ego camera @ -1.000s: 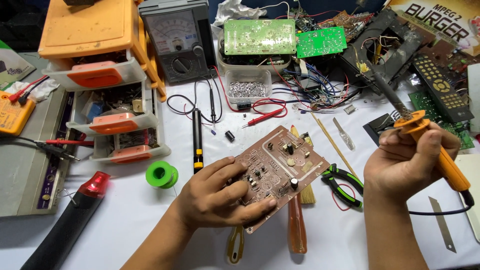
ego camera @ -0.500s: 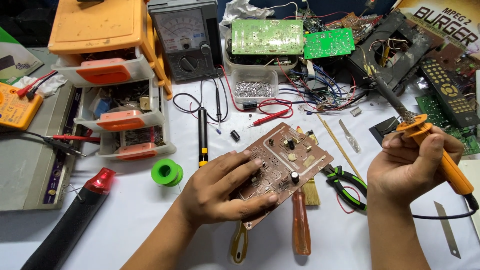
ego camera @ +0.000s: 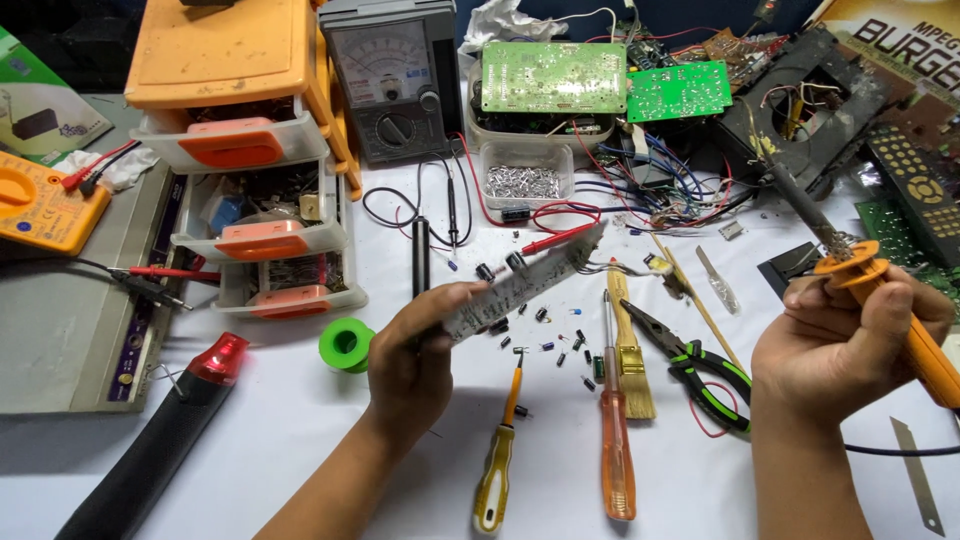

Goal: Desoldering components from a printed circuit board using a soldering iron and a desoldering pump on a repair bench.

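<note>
White tabletop [ego camera: 300, 440], crowded from edge to edge, with the brown circuit board [ego camera: 520, 285] lifted near its middle — that board is my landmark. Far to the board's left sits an orange drawer cabinet [ego camera: 235, 130] with parts showing in its clear trays, and just right of that cabinet stands a grey dial meter [ego camera: 390, 80]. Behind the board lie two green circuit boards [ego camera: 555, 75] over a tangle of coloured wires, with a small clear box of metal bits [ego camera: 522, 180] in front of them. Left of the board and lower down, a black tool with a red tip [ego camera: 215, 360] rests near a green solder spool [ego camera: 346, 345].

The left hand [ego camera: 415, 355] is closed on the board's lower end, holding it tilted on edge above the table, parts facing away. Well to the board's right, the right hand [ego camera: 840, 350] is wrapped around an orange soldering iron [ego camera: 870, 300], its tip raised and pointing back-left — clear of the board.

Below the board lie two screwdrivers [ego camera: 615, 440], a paintbrush [ego camera: 630, 350], green-handled pliers [ego camera: 700, 365], and scattered small capacitors [ego camera: 555, 340] right under the board.
</note>
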